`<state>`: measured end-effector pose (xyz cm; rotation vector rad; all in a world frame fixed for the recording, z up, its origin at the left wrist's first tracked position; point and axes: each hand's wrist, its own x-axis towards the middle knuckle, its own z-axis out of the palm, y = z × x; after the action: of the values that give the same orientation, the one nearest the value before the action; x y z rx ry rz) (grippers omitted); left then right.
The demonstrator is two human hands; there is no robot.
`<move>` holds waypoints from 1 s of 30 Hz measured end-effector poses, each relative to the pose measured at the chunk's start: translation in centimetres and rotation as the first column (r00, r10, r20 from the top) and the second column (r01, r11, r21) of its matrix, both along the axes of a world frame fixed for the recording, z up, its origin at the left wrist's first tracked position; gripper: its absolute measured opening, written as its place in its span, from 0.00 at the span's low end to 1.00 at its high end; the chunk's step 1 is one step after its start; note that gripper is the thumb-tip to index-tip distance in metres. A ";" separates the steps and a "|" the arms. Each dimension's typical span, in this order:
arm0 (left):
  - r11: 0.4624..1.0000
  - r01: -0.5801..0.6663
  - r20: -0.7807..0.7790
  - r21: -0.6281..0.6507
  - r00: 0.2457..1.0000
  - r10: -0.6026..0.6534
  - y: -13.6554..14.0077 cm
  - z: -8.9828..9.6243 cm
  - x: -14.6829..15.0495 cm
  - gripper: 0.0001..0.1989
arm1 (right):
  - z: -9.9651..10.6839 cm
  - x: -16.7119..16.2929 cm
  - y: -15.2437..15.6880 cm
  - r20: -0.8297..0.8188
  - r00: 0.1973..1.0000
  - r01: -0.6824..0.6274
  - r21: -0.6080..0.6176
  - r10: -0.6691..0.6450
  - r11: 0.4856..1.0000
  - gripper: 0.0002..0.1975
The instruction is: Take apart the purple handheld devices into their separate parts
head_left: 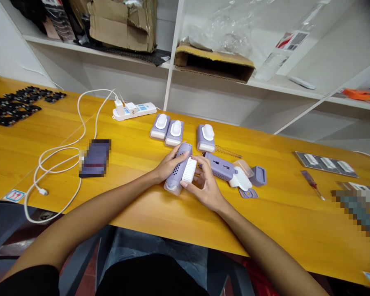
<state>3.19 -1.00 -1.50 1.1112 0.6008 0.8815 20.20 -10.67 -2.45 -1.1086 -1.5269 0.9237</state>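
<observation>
My left hand [169,165] is closed around a purple plastic device [179,169] with a dotted side and a clear end. Between the thumb and fingers of my right hand [207,185] is a white ribbed piece [189,169], held against the device's right side. Whether it is fastened there I cannot tell. Just right of my right hand lies a purple slotted housing [219,166]. Beside it are a white flat part [241,179], a purple cup-like part [259,176] and a flat purple ring-shaped piece [248,193].
Three purple units with white tops [176,129] stand behind my hands, near a coiled spring [230,152]. A power strip [135,111], white cable [52,149] and phone [95,158] lie left. On the right are a screwdriver [311,183] and a grey strip with white pieces [327,163].
</observation>
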 end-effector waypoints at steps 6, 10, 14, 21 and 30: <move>0.998 -0.031 0.023 -0.047 0.999 0.033 0.0 0.0 0.1 0.32 | -0.2 -0.1 -0.3 0.101 0.995 -0.011 -0.012 0.012 1.000 0.54; 0.995 -0.067 0.041 -0.075 0.997 0.070 0.0 0.0 0.2 0.33 | -0.4 -0.3 -0.3 0.072 0.997 0.011 -0.014 -0.010 1.000 0.57; 0.972 -0.180 0.099 -0.150 0.976 0.196 0.1 -0.2 0.6 0.38 | -0.7 -0.3 -0.3 0.039 0.995 0.097 0.000 -0.096 0.995 0.55; 0.933 -0.288 0.239 -0.214 0.911 0.336 0.2 0.4 0.8 0.41 | -1.0 -0.2 -0.1 -0.110 0.970 0.202 -0.124 -0.216 0.971 0.45; 0.923 -0.363 0.189 -0.130 0.904 0.382 1.7 1.1 -0.5 0.37 | -0.9 -0.1 0.5 -0.217 0.935 0.271 -0.076 -0.281 0.960 0.41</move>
<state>2.68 0.73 -0.37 0.8148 0.6813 1.2736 20.14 -10.18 -3.35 -1.1722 -1.1365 0.8598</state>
